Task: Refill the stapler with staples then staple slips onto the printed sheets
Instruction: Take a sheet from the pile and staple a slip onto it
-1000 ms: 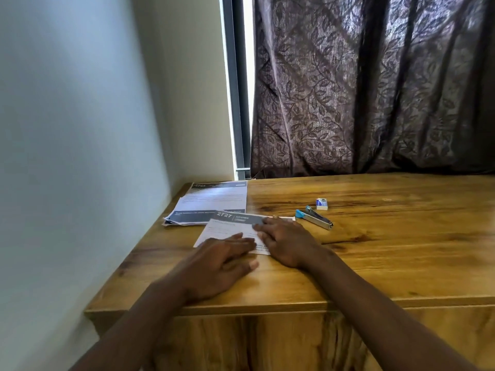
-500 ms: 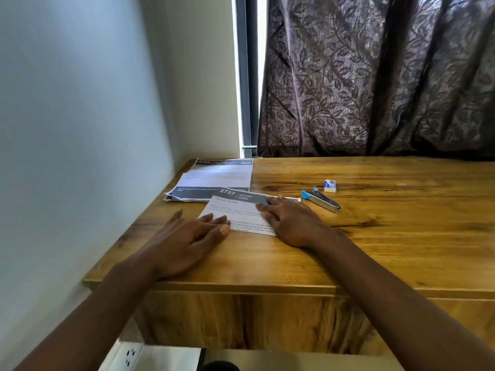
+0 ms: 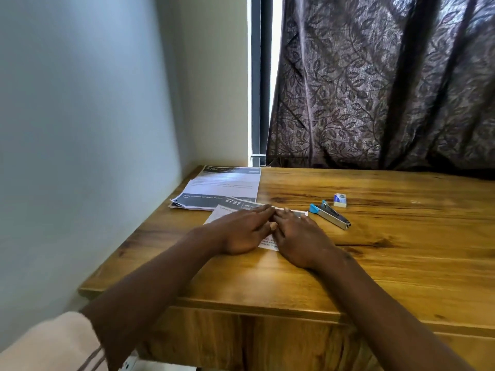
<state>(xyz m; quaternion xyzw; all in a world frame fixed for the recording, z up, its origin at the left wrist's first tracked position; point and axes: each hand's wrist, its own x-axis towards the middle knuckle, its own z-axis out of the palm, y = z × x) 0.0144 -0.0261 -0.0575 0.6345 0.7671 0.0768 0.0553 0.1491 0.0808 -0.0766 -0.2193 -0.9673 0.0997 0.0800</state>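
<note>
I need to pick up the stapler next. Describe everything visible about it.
The stapler is small, with a silvery metal body and a bright blue plastic end pointing toward the papers. Its top arm looks slightly raised near the blue end. It lies flat on the wooden table, angled diagonally, right of the right hand and just in front of a small white staple box. Neither hand nor box touches it.

Both hands, left hand [image 3: 241, 231] and right hand [image 3: 300, 236], hide most of the slip [image 3: 267, 243]; its print is illegible.
</note>
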